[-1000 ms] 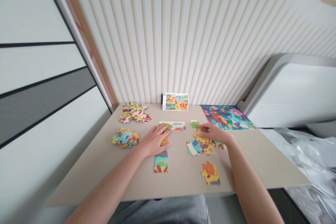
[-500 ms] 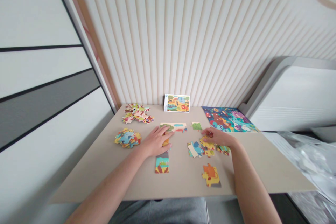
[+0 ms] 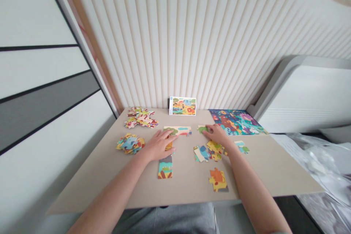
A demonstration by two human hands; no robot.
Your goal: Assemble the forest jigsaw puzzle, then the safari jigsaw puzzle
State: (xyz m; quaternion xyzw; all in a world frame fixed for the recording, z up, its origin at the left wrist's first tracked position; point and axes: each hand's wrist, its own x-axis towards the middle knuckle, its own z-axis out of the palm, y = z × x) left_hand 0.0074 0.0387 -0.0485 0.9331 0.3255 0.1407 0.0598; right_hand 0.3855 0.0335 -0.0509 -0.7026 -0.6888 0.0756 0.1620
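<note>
My left hand (image 3: 159, 145) lies flat with fingers spread over a partly joined jigsaw, covering its middle. Its upper strip (image 3: 181, 130) shows a tree and a cloud; its lower strip (image 3: 165, 170) shows teal water and a green animal. To the right, my right hand (image 3: 216, 134) has thumb and index finger at the edge of a green-tree puzzle piece (image 3: 202, 128), which lies on the table, apart from the upper strip. Below this hand are a blue-and-white piece (image 3: 202, 153) and several yellow pieces (image 3: 215, 147), partly hidden by the wrist.
Two piles of pieces, pink (image 3: 141, 117) and yellow-blue (image 3: 130, 143), lie at the left. A picture card (image 3: 182, 106) stands at the back. An assembled dark-blue puzzle (image 3: 238, 121) lies back right. An orange-yellow cluster (image 3: 218, 180) is near the front, a green-blue piece (image 3: 241, 147) right of my forearm.
My right hand has moved left and away from me, from the yellow pieces to the green-tree piece. The left hand stays on the jigsaw. The view has shifted slightly.
</note>
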